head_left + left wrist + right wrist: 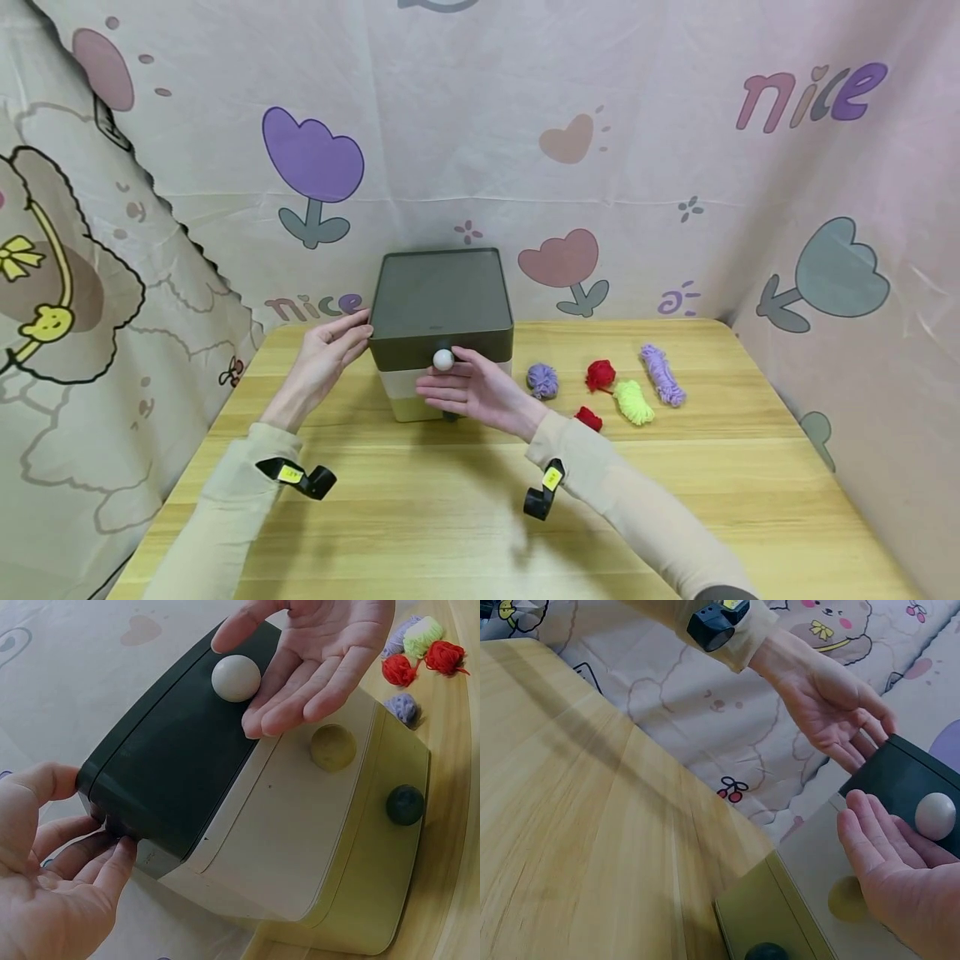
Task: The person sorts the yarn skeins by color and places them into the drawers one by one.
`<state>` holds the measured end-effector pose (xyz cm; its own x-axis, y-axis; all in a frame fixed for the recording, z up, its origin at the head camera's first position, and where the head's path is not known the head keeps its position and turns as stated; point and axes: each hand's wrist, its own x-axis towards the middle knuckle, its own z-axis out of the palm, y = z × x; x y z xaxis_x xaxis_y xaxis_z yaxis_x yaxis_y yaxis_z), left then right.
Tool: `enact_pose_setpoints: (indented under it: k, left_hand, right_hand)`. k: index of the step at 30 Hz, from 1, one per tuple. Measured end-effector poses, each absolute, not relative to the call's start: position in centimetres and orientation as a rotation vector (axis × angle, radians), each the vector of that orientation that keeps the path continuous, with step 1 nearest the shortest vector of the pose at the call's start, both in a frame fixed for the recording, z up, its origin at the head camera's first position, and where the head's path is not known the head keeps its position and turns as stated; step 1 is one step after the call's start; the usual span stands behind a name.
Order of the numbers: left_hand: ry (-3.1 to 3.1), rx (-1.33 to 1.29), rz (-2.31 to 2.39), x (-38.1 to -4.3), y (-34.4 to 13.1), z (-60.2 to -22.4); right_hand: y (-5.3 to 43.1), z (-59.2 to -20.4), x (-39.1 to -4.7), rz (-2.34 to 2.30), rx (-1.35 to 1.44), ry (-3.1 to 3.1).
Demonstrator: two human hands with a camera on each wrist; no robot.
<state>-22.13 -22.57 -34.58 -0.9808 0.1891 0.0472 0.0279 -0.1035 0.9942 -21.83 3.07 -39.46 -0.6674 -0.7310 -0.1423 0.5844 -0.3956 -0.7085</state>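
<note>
A small box with three drawers (442,333) sits on the wooden table (480,517), right between the two hands. The top drawer (180,757) is dark green and has a white round knob (443,359).

The right hand (472,390) is in front of the box. Its fingers (300,690) are flat and open, palm up, and they lie just under the white knob, beside it. The hand is not wrapped around the knob. It holds nothing.

The left hand (326,354) is at the left side of the box. Its fingers (105,859) are mostly straight, and the tips touch the edge of the dark top drawer. It does not squeeze anything.

Below the right hand's fingers is the cream middle drawer with a yellow knob (333,746). Under that is the bottom drawer with a dark green knob (405,805).

Past the right wrist, on the table, lie little bundles of yarn: a purple ball (542,380), a red one (600,375), a yellow-green one (634,402) and a long purple one (662,375).
</note>
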Motion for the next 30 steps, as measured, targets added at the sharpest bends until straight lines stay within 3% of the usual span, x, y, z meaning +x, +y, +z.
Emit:
enact_pose_setpoints:
  k: [30]
  left_hand:
    - [2.069,0.254,2.208,-22.04,-22.53,-34.47]
  right_hand:
    - [2.43,-39.54,-22.14,-2.114,-0.274,0.988]
